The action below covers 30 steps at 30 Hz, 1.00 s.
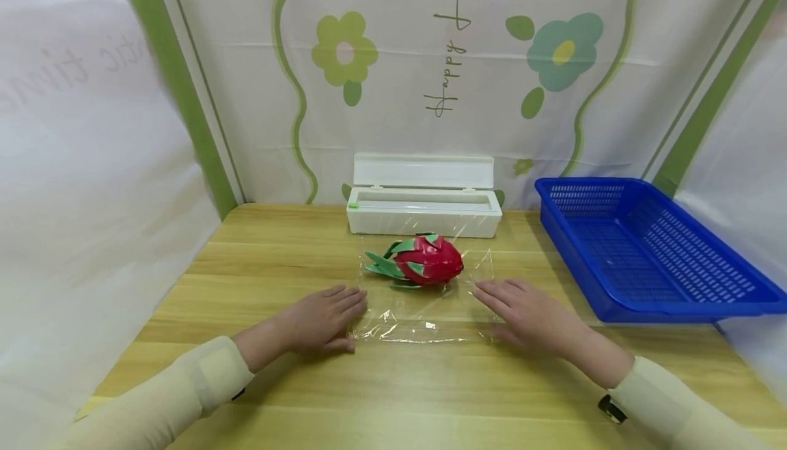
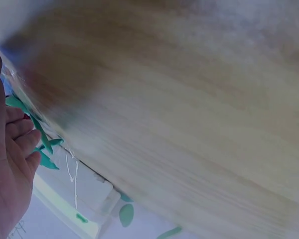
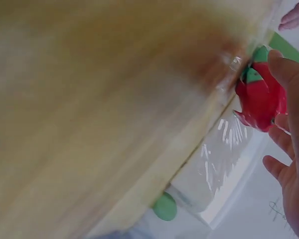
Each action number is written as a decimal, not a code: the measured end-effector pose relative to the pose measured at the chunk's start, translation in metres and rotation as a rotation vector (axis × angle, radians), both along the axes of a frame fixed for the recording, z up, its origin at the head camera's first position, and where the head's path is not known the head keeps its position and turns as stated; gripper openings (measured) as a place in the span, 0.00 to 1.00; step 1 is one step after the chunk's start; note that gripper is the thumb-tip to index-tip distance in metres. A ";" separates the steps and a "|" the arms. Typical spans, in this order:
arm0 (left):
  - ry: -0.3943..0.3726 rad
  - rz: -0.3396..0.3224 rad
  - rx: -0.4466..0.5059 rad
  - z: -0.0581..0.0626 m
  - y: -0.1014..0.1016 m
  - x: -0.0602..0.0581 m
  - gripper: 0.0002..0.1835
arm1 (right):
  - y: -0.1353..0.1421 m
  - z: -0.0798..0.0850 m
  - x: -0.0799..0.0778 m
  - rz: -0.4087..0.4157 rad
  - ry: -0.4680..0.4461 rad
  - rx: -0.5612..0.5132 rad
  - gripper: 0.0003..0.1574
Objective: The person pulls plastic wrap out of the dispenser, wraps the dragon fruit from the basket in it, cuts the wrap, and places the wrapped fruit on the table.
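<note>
Dragon fruit (image 1: pixel 433 261), glossy red, green-leaved, lies on clear film (image 1: pixel 408 319).

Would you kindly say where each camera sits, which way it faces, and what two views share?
Head: worn on the head, facing forward and down at the dragon fruit and clear film; left hand, right hand and sleeves show.
Left wrist: on that wrist, facing across the tabletop; left hand at left edge.
Right wrist: on that wrist, likewise facing; right hand at right edge, part of the left hand top right.
Shared: both wrist views show the dragon fruit and white box.
</note>
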<state>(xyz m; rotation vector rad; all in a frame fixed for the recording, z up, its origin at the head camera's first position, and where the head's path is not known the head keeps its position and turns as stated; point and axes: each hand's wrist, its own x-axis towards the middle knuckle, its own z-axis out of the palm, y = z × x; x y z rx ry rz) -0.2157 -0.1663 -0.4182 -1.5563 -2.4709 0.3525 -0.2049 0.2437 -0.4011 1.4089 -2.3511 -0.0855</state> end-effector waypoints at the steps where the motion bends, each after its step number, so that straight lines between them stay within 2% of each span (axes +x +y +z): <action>1: 0.003 -0.008 0.001 0.000 0.000 0.000 0.39 | 0.001 -0.001 0.001 0.006 -0.005 0.006 0.44; 10: -0.008 -0.060 -0.019 -0.003 0.001 0.004 0.36 | 0.006 -0.015 0.011 -0.031 -0.084 0.048 0.34; 21: -0.047 -0.086 -0.041 -0.005 0.001 0.006 0.31 | 0.007 -0.020 0.014 0.000 -0.088 0.081 0.27; 30: -0.052 -0.081 -0.050 -0.006 0.001 0.007 0.30 | 0.005 -0.021 0.014 -0.016 -0.113 0.097 0.23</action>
